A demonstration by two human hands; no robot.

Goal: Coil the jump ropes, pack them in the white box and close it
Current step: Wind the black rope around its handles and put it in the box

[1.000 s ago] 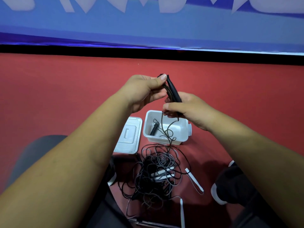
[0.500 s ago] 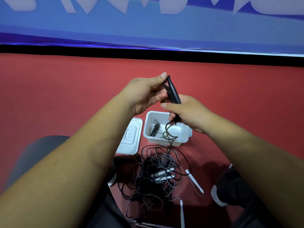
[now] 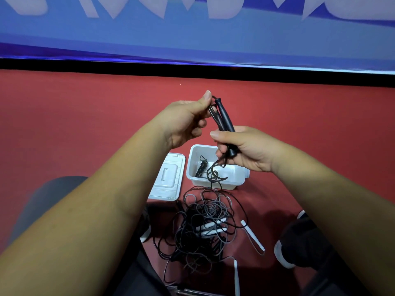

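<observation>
Red floor [image 3: 85, 124] runs to a black strip [image 3: 128, 66] at 12 o'clock, with a blue banner [image 3: 192, 39] above it. Black jump-rope handles [image 3: 224, 118] are held upright and slightly tilted above the white box [image 3: 233, 173]. The right hand [image 3: 245, 148] is curled round their lower part, and the left hand [image 3: 183, 122] pinches their upper end between thumb and fingers. A black cord [image 3: 213, 174] hangs from the right hand, crosses the near rim of the box and joins the tangle of ropes [image 3: 203, 227] on the floor at 6 o'clock of the box. The box stands open, with one black ribbed handle [image 3: 201, 167] leaning in its left end. Its lid [image 3: 168, 178] lies flat just beside it at 9 o'clock, with a narrow gap between the edges. White handles [image 3: 252, 237] lie in and around the tangle. A dark shoe [image 3: 299, 242] stands at 3 o'clock of the tangle, near but apart. Open red floor separates the box from the black strip.
</observation>
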